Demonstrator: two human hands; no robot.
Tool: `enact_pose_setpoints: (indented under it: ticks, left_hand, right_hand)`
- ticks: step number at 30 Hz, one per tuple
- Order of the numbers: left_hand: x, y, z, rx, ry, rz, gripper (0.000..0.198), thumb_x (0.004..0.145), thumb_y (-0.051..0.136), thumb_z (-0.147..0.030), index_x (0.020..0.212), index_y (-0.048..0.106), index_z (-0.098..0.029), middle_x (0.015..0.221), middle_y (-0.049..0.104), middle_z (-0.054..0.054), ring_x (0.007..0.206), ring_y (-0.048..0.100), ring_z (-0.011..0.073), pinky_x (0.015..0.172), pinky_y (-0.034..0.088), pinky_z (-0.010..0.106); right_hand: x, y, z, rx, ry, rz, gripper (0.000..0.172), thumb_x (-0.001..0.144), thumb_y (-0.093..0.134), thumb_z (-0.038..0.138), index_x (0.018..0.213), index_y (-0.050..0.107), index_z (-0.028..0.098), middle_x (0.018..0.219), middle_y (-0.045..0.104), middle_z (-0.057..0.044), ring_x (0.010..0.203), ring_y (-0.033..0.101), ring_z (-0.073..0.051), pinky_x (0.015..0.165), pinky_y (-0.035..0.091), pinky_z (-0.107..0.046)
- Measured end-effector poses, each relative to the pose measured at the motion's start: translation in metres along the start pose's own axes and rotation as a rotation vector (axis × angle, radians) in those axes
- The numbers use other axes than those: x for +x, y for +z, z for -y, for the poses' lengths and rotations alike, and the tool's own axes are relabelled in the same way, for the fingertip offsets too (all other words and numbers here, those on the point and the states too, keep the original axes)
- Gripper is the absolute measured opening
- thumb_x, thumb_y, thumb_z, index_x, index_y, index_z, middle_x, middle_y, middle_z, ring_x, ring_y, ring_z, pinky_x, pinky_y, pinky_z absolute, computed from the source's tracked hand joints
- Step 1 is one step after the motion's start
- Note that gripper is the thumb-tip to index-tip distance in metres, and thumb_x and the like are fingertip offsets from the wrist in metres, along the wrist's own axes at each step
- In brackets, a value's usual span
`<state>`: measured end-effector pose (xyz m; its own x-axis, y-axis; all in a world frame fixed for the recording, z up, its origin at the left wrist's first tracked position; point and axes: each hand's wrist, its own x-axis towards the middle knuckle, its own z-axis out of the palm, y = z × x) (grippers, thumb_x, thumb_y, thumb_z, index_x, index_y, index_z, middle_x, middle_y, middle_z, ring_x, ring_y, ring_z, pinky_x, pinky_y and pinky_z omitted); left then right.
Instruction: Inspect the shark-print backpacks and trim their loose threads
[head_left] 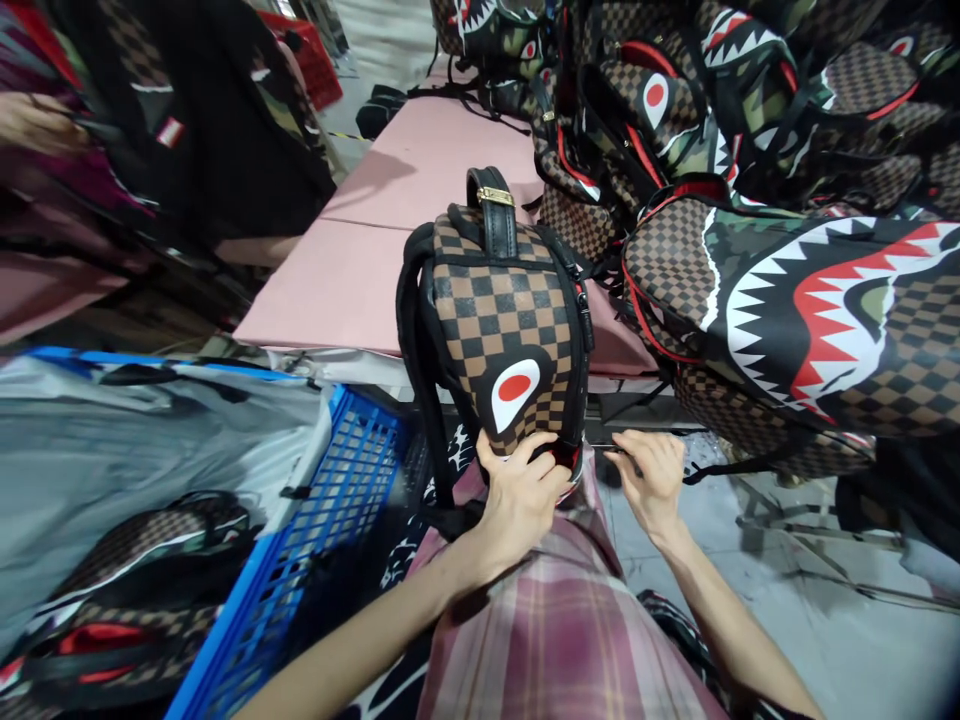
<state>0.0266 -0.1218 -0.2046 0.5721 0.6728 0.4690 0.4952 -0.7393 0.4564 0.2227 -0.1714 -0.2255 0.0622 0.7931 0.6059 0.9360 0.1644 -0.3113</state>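
Observation:
A small brown-and-black checkered backpack (499, 310) stands upright against the table's near edge, in front of my body. Its top handle has a gold-coloured plate, and a red-and-white eye patch shows on its front. My left hand (521, 490) grips the backpack's lower front, fingers bent over it just below the eye patch. To the right of the bag, my right hand (652, 480) is closed in a pinch. A thin dark piece shows at its fingertips, pointing toward the bag; I cannot make out what it is. The backpack's underside is hidden.
A pink table (360, 260) extends ahead. Many similar backpacks are piled at the right, a large shark-mouth backpack (810, 310) nearest. Lower left, a blue crate (345, 460) with a grey liner holds bags. Another person's hand (37, 125) is beside a dark bag (217, 120), upper left.

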Motion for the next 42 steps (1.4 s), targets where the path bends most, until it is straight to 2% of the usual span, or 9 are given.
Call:
enact_pose_setpoints:
  ticks: [8,16,23,28,30,33,37,42]
  left_hand:
    - [-0.003,-0.002,0.000,-0.033,-0.029,0.027,0.016,0.086,0.051,-0.024,0.073,0.061,-0.022,0.068,0.064,-0.004,0.105,0.056,0.0209,0.100,-0.006,0.055]
    - [-0.003,-0.001,0.001,-0.030,-0.030,0.013,0.016,0.085,0.053,-0.023,0.071,0.060,-0.021,0.068,0.064,-0.005,0.101,0.058,0.0199,0.100,-0.007,0.055]
    - [-0.004,0.000,0.002,-0.043,-0.020,0.011,0.014,0.084,0.053,-0.022,0.073,0.061,-0.021,0.071,0.066,-0.004,0.100,0.058,0.0200,0.101,-0.007,0.055]
    - [-0.003,-0.003,0.002,-0.054,-0.038,0.025,0.015,0.085,0.052,-0.022,0.072,0.060,-0.020,0.073,0.067,-0.003,0.099,0.058,0.0200,0.101,-0.008,0.055]
    - [-0.002,-0.004,0.001,-0.051,-0.042,0.029,0.014,0.084,0.053,-0.022,0.072,0.060,-0.020,0.073,0.067,-0.003,0.099,0.058,0.0199,0.100,-0.008,0.056]
    - [-0.002,-0.005,0.002,-0.041,-0.047,0.033,0.013,0.084,0.053,-0.022,0.073,0.061,-0.021,0.072,0.067,-0.003,0.099,0.059,0.0203,0.100,-0.010,0.057]
    - [-0.003,-0.004,0.002,-0.042,-0.048,0.021,0.014,0.083,0.053,-0.021,0.071,0.061,-0.020,0.071,0.067,-0.003,0.096,0.060,0.0210,0.099,-0.009,0.059]
    - [-0.003,-0.004,0.002,-0.031,-0.048,0.017,0.014,0.082,0.053,-0.019,0.071,0.062,-0.021,0.067,0.067,-0.003,0.095,0.060,0.0212,0.100,-0.006,0.058]
  right_hand:
    - [0.010,0.013,0.005,0.071,-0.038,-0.065,0.010,0.081,0.062,0.024,0.091,0.064,0.021,0.083,0.069,-0.002,0.075,0.060,-0.016,0.075,0.033,-0.034]
    - [0.009,0.020,0.000,0.125,0.002,-0.017,0.014,0.083,0.058,0.025,0.094,0.067,0.026,0.087,0.068,-0.002,0.080,0.060,-0.017,0.080,0.032,-0.036]
    - [0.016,0.023,-0.004,0.090,-0.098,-0.057,0.010,0.081,0.061,0.023,0.088,0.068,0.027,0.080,0.069,-0.001,0.075,0.060,-0.016,0.076,0.033,-0.035]
    - [0.013,0.021,-0.008,0.277,0.043,-0.108,0.009,0.081,0.061,0.027,0.087,0.066,0.024,0.078,0.068,-0.001,0.073,0.060,-0.017,0.074,0.036,-0.035]
    - [0.010,0.019,-0.009,0.259,0.049,-0.085,0.010,0.081,0.061,0.027,0.089,0.066,0.024,0.079,0.068,-0.002,0.075,0.060,-0.017,0.076,0.036,-0.036]
    - [0.009,0.018,-0.009,0.169,-0.020,-0.043,0.012,0.081,0.061,0.026,0.091,0.067,0.025,0.083,0.069,-0.002,0.077,0.060,-0.017,0.077,0.034,-0.036]
    - [0.010,0.023,-0.009,0.142,-0.072,-0.073,0.013,0.081,0.060,0.026,0.093,0.067,0.026,0.083,0.069,-0.002,0.078,0.060,-0.017,0.078,0.033,-0.036]
    - [0.010,0.028,-0.010,0.144,-0.050,-0.033,0.014,0.083,0.058,0.028,0.093,0.068,0.028,0.085,0.069,-0.002,0.079,0.060,-0.017,0.079,0.033,-0.036]
